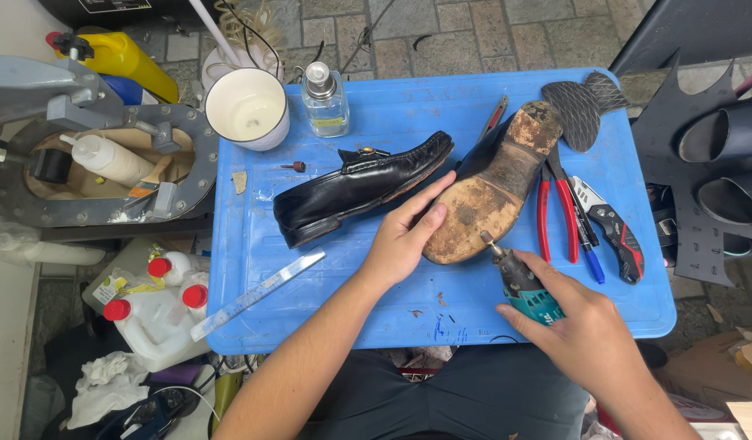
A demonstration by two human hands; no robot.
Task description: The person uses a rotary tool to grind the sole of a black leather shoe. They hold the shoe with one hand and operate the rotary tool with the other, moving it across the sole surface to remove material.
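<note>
The rotary tool (522,285) sits clamped in the right hand (584,330) near the blue table's (327,310) front edge — its tip touching the worn sole of the upturned shoe (494,191). The left hand (404,236), fingers together, steadies that sole. Farther back lies a black loafer (355,183).
</note>
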